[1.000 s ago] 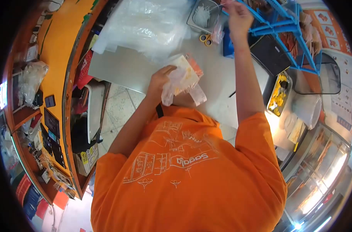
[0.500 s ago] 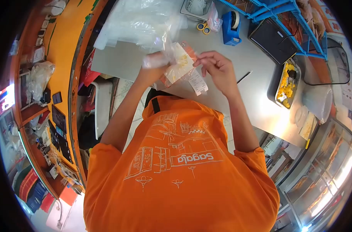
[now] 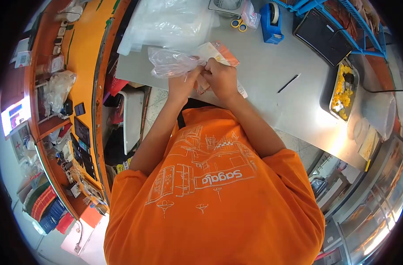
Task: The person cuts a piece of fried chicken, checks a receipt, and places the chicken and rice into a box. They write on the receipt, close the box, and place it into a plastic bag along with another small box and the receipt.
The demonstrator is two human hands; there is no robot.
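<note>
A clear plastic bag (image 3: 171, 62) is bunched up between my two hands, its gathered end fanning out to the left. My left hand (image 3: 183, 86) is closed round the plastic from the near side. Right against it, my right hand (image 3: 222, 80) makes a fist on the same gathered part. Behind the knuckles shows an orange and white box (image 3: 228, 54), mostly covered by my hands. A white printed receipt (image 3: 242, 91) pokes out from under my right wrist.
A stack of clear plastic bags (image 3: 166, 24) lies at the back left of the metal table (image 3: 272, 66). Yellow scissors (image 3: 239, 25), a blue tape dispenser (image 3: 271, 26) and a black pen (image 3: 289, 83) lie further right. A tray with yellow pieces (image 3: 343, 92) sits near the right edge.
My right hand has moved left and closed beside my left hand. The bag's loose end, upright before, now spreads to the left. The whole view has shifted slightly.
</note>
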